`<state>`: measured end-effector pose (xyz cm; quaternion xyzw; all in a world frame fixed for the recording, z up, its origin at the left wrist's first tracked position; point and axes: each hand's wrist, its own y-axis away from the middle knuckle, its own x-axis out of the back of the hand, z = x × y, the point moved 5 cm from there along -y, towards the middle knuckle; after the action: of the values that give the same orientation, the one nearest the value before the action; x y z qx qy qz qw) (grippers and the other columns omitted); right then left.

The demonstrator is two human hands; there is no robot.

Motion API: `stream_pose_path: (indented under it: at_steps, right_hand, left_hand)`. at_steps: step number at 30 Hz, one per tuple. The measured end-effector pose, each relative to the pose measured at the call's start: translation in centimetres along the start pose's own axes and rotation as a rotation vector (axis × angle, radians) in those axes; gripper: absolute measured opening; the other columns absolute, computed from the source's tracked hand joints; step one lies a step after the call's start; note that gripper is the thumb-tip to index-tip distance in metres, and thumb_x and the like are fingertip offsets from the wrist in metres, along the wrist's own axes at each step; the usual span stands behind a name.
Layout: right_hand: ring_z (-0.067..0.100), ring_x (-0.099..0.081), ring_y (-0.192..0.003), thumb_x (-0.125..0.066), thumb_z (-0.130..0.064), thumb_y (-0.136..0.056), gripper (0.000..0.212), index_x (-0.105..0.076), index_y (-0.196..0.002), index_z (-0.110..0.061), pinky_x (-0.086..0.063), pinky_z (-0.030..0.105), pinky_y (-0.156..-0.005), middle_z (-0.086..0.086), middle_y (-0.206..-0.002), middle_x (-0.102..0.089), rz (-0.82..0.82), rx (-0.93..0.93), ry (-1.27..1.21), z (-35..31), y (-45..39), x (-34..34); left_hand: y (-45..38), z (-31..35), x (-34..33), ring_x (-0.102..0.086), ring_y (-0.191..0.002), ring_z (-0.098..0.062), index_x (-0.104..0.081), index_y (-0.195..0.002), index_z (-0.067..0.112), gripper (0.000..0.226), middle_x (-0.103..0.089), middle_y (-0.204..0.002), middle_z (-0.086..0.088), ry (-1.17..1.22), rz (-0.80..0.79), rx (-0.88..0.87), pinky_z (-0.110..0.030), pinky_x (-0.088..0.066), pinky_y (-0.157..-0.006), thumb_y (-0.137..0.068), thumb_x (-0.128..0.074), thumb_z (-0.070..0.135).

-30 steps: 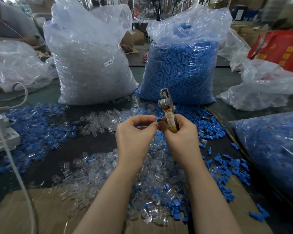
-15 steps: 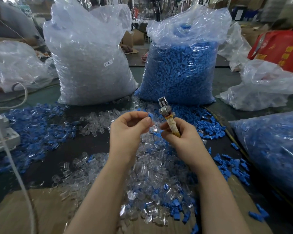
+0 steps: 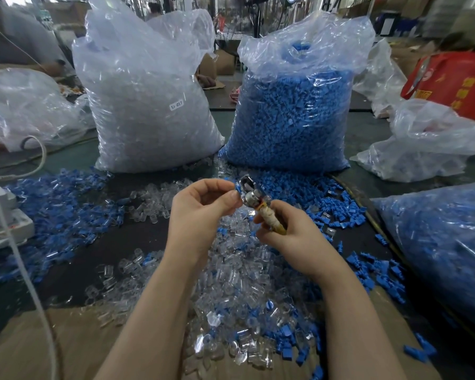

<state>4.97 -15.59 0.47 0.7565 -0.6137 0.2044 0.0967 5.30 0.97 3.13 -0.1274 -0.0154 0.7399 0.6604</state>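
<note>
Hands meet just above centre frame, raised over the litter. Right hand (image 3: 294, 237) curled round the taped yellowish handle of a small tool (image 3: 261, 207); its metal head points up and left. Left hand (image 3: 203, 212) has its fingers curled, thumb and forefinger pinching a small blue piece (image 3: 237, 187) right at the tool's head. Whether the piece is seated in the head is too small to tell.

Edges and room:
- Behind the hands, two tall full sacks stand side by side: sack of clear parts (image 3: 148, 105) at upper left of centre, sack of blue parts (image 3: 294, 111) at upper right of centre. Only a narrow gap between them.
- Right edge: a third sack of blue parts (image 3: 436, 242) lies slumped, close to the right forearm. Above it, a crumpled clear bag (image 3: 422, 144).
- Left edge: white box (image 3: 3, 218) and a white cable (image 3: 43, 157) looping past it; another slack clear bag (image 3: 25, 111) above.
- Most open stretch is the dark tabletop (image 3: 137, 237), left of the left wrist.

Surface: heap of clear pieces (image 3: 231, 283) under and between the forearms, flecked with blue. Loose blue pieces (image 3: 52, 201) spread at mid left, more scattered at the right beside the slumped sack. Cardboard sheet (image 3: 52, 338) covers the bottom of the frame.

Room: workshop, background blurred. Red bag (image 3: 455, 80) at upper right; cardboard boxes behind the sacks.
</note>
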Motion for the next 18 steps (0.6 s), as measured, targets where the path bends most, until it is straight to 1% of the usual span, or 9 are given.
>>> stream_pose_path:
  at_steps: [1, 4, 6, 8, 12, 14, 15, 18]
  right_hand:
    - [0.026, -0.059, -0.075, -0.067, -0.011, -0.087, 0.014, -0.061, -0.095, -0.02, -0.051, 0.044, -0.071, -0.006, -0.081, -0.063, -0.003, 0.003, 0.009, -0.05, -0.02, -0.03]
    - [0.01, -0.056, -0.069, -0.066, -0.01, -0.088, 0.016, -0.06, -0.096, -0.022, -0.048, 0.037, -0.069, -0.022, -0.075, -0.062, -0.022, -0.003, 0.031, 0.01, -0.01, -0.16]
    - [0.007, -0.053, -0.065, -0.064, -0.009, -0.087, 0.016, -0.06, -0.096, -0.021, -0.046, 0.035, -0.066, -0.025, -0.073, -0.06, -0.031, -0.005, 0.045, 0.09, -0.03, -0.14]
    - [0.005, -0.051, -0.064, -0.063, -0.008, -0.087, 0.016, -0.059, -0.096, -0.021, -0.045, 0.034, -0.065, -0.023, -0.074, -0.061, -0.033, 0.004, 0.064, 0.01, -0.02, -0.12]
    - [0.009, -0.046, -0.058, -0.06, -0.008, -0.084, 0.016, -0.057, -0.09, -0.022, -0.041, 0.034, -0.06, -0.013, -0.069, -0.057, -0.011, 0.022, 0.117, 0.0, -0.06, -0.24]
    - [0.014, -0.044, -0.057, -0.057, -0.012, -0.078, 0.011, -0.056, -0.087, -0.018, -0.039, 0.036, -0.057, -0.006, -0.065, -0.053, 0.02, 0.034, 0.133, 0.03, -0.11, -0.23]
    - [0.015, -0.043, -0.056, -0.054, -0.016, -0.074, 0.012, -0.056, -0.086, -0.016, -0.038, 0.036, -0.056, -0.004, -0.064, -0.051, 0.037, 0.038, 0.136, 0.04, -0.09, -0.21]
    - [0.014, -0.041, -0.054, -0.049, -0.021, -0.068, 0.018, -0.056, -0.084, -0.017, -0.036, 0.036, -0.055, -0.007, -0.061, -0.051, 0.054, 0.032, 0.138, 0.28, -0.12, -0.25]
  left_hand:
    - [0.03, 0.07, -0.08, -0.068, -0.069, -0.008, -0.069, -0.081, 0.013, 0.017, -0.072, -0.07, 0.003, -0.008, -0.011, -0.004, -0.018, -0.054, -0.066, -0.083, -0.07, -0.003]
    - [0.05, 0.22, -0.12, -0.067, -0.069, -0.007, -0.069, -0.083, 0.012, 0.016, -0.072, -0.07, 0.004, -0.016, -0.027, -0.014, -0.018, -0.054, -0.067, -0.083, -0.069, -0.003]
    - [0.04, 0.28, -0.08, -0.067, -0.069, -0.008, -0.069, -0.084, 0.011, 0.014, -0.072, -0.071, 0.003, -0.017, -0.035, -0.013, -0.019, -0.054, -0.068, -0.083, -0.069, -0.003]
    - [0.04, 0.31, -0.05, -0.067, -0.07, -0.009, -0.069, -0.085, 0.01, 0.013, -0.072, -0.072, 0.003, -0.016, -0.039, -0.011, -0.019, -0.054, -0.068, -0.083, -0.068, -0.003]
    - [0.04, 0.31, -0.05, -0.067, -0.07, -0.008, -0.068, -0.085, 0.01, 0.014, -0.071, -0.072, 0.003, -0.013, -0.041, -0.002, -0.019, -0.054, -0.069, -0.084, -0.068, -0.004]
    - [0.06, 0.34, -0.13, -0.067, -0.069, -0.008, -0.068, -0.085, 0.01, 0.013, -0.071, -0.071, 0.003, -0.015, -0.04, -0.003, -0.019, -0.054, -0.068, -0.084, -0.068, -0.004]
    - [0.12, 0.38, -0.17, -0.067, -0.069, -0.008, -0.068, -0.085, 0.009, 0.013, -0.071, -0.071, 0.003, -0.017, -0.04, -0.005, -0.019, -0.054, -0.068, -0.084, -0.068, -0.003]
    - [0.25, 0.45, -0.26, -0.067, -0.069, -0.007, -0.067, -0.085, 0.009, 0.013, -0.071, -0.071, 0.004, -0.028, -0.042, -0.009, -0.018, -0.054, -0.067, -0.084, -0.067, -0.003]
